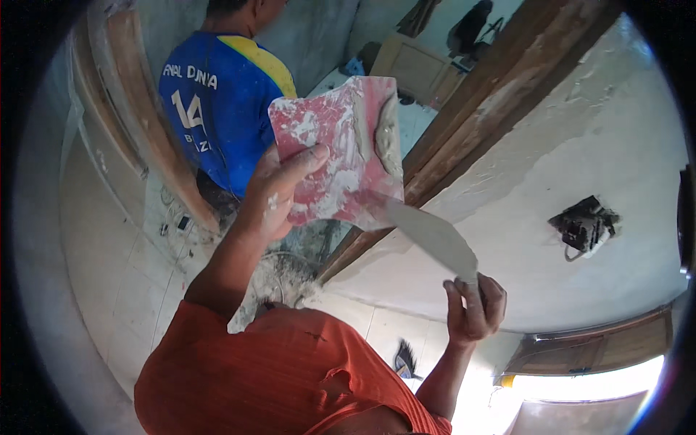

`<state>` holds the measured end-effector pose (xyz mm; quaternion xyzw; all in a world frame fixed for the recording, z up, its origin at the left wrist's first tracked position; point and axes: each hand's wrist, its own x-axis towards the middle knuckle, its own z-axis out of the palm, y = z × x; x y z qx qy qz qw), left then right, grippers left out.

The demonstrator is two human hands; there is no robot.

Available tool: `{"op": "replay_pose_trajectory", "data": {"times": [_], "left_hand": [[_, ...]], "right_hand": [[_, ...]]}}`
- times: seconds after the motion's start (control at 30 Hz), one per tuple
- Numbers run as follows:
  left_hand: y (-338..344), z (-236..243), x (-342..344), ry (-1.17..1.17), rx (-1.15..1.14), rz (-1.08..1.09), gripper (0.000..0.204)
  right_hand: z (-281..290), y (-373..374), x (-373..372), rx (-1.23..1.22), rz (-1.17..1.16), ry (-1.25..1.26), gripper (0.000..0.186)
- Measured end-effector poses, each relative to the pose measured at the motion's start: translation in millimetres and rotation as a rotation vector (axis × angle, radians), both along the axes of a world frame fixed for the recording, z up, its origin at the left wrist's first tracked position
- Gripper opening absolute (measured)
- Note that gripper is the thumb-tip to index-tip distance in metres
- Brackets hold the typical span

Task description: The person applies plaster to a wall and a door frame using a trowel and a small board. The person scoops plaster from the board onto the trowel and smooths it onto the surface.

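Observation:
My left hand (279, 185) is closed on a red plastic plaster board (319, 156), its thumb lying over the face. White smears cover much of the board, and a thick ridge of grey plaster (388, 138) sits along its right side. In my right hand (476, 308) is a putty knife (438, 243) with a broad blade coated in grey plaster. The blade's tip overlaps the board's lower right corner and looks slightly blurred there. My right fingers wrap the knife's handle end, which they mostly hide.
A person in a blue and yellow shirt (217, 101) stands just beyond the board, back turned. A wooden door frame post (464, 123) slants beside the plastered wall (500, 210), which has a dark box opening (586, 223). A brush (406, 359) and cables (174, 214) lie on the floor.

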<state>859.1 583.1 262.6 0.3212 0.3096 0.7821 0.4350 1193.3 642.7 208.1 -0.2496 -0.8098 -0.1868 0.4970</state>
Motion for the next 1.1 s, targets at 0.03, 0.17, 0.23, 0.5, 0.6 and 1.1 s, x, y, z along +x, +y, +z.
{"op": "replay_pose_trajectory", "data": {"times": [0.03,0.17,0.23,0.5,0.6,1.1], "left_hand": [[-3,7,5,0.002,0.032,0.012,0.031],[-5,14,9,0.268,0.062,-0.155,0.031],[-7,22,19,0.297,0.109,-0.164,0.032],[-6,-9,7,0.340,0.054,-0.344,0.032],[-9,0,16,0.220,0.166,-0.294,0.035],[16,-23,36,0.057,0.093,-0.059,0.042]], "right_hand": [[6,5,-9,0.099,-0.019,-0.011,0.033],[38,31,-11,0.299,-0.052,0.022,0.030],[65,48,-4,0.416,-0.067,0.046,0.043],[209,43,-5,0.536,0.002,0.298,0.039],[288,37,3,0.154,-0.025,0.426,0.029],[478,64,103,-0.143,0.017,0.316,0.045]]}}
